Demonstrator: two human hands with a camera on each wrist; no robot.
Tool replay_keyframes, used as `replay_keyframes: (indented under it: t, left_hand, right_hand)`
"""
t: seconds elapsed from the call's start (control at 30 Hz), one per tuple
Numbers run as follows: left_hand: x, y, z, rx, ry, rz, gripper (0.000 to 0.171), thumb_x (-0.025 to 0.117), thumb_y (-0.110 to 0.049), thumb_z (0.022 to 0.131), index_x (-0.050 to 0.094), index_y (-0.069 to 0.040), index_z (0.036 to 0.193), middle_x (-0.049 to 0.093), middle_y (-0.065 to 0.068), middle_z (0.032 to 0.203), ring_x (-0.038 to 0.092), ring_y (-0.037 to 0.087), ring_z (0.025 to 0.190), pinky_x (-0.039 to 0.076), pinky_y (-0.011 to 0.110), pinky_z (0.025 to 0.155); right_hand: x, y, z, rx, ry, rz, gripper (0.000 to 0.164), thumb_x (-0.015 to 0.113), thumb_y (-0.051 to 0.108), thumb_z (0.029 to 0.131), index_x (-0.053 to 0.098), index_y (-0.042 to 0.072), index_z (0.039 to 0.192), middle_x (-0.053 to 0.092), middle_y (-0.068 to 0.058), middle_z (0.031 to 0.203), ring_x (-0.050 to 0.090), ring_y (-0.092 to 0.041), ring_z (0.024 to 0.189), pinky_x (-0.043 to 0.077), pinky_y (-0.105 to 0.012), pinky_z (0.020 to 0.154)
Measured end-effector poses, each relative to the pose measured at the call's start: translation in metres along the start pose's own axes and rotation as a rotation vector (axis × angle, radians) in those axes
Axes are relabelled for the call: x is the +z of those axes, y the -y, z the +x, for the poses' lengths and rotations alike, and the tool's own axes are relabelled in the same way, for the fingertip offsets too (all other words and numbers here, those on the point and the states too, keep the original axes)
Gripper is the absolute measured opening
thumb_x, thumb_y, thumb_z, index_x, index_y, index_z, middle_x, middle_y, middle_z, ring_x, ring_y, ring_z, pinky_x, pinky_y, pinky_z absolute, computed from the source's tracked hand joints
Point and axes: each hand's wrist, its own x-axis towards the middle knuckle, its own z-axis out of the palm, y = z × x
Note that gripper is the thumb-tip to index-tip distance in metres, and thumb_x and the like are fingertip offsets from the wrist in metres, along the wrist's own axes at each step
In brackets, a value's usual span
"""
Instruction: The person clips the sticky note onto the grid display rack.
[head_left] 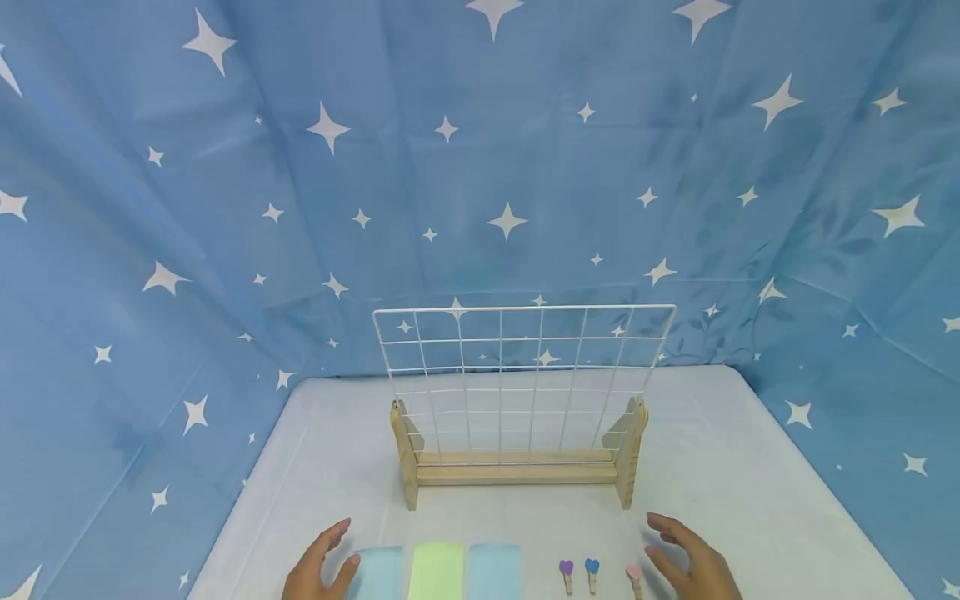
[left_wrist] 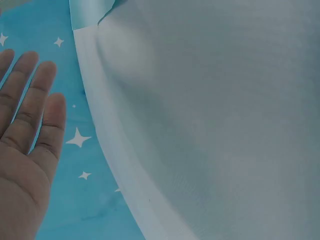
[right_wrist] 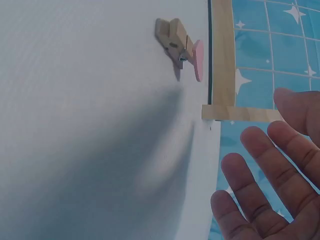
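Observation:
My left hand (head_left: pixel 321 565) is at the lower left in the head view, fingers relaxed and nothing in them, beside a blue paper sheet (head_left: pixel 380 573). A yellow-green sheet (head_left: pixel 437 571) and a second blue sheet (head_left: pixel 495 572) lie to its right. My right hand (head_left: pixel 693 560) also holds nothing, its fingers spread in the right wrist view. Nearest to it lies a small wooden clothespin with a pink heart (head_left: pixel 634 575), seen closer as a clothespin (right_wrist: pixel 175 40) in the right wrist view. Two more clothespins, one with a purple heart (head_left: pixel 567 568) and one with a blue heart (head_left: pixel 592 568), lie left of it.
Behind the sheets and clothespins stands a white wire grid (head_left: pixel 517 367) in a wooden stand (head_left: pixel 517 475). All rest on a white-covered table (head_left: pixel 337 450). A blue curtain with white stars (head_left: pixel 465 167) hangs around the back and sides.

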Motion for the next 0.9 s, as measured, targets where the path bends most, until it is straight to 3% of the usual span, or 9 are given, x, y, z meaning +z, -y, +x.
replay_keyframes:
  t: [0.3,0.57,0.67,0.9]
  left_hand:
    - [-0.003,-0.001,0.000,-0.033,-0.005,-0.042,0.047,0.077,-0.011,0.098,0.064,0.005,0.140,0.069,0.029,0.136,0.068,0.049,0.121,0.058,0.065,0.094]
    - [-0.005,0.002,0.002,-0.022,-0.014,-0.085,0.044,0.075,-0.014,0.102,0.065,0.002,0.141,0.071,0.025,0.134,0.070,0.045,0.119,0.060,0.060,0.089]
    - [-0.005,0.003,0.003,-0.023,-0.009,-0.086,0.044,0.076,-0.020,0.102,0.066,0.002,0.139,0.072,0.025,0.133,0.071,0.044,0.117,0.060,0.057,0.087]
    - [-0.004,0.004,0.008,-0.064,0.014,-0.093,0.043,0.077,-0.018,0.101,0.066,0.002,0.138,0.073,0.023,0.132,0.071,0.043,0.117,0.059,0.061,0.091]
  right_hand:
    - [0.010,0.005,-0.004,-0.148,-0.140,0.002,0.036,0.086,0.004,0.089,0.076,0.004,0.123,0.080,-0.004,0.111,0.076,-0.022,0.096,0.064,-0.044,0.086]
    - [0.011,0.018,0.001,-0.049,0.009,0.091,0.037,0.083,0.009,0.094,0.072,0.002,0.128,0.080,-0.007,0.116,0.076,-0.028,0.105,0.062,-0.047,0.094]
    - [0.013,0.018,0.003,-0.098,0.015,0.099,0.037,0.084,0.009,0.093,0.073,0.001,0.127,0.080,-0.008,0.114,0.076,-0.024,0.102,0.063,-0.045,0.092]
    - [0.019,0.013,0.007,-0.237,0.078,0.158,0.035,0.080,0.011,0.098,0.070,-0.004,0.128,0.077,-0.018,0.119,0.076,-0.030,0.106,0.064,-0.046,0.088]
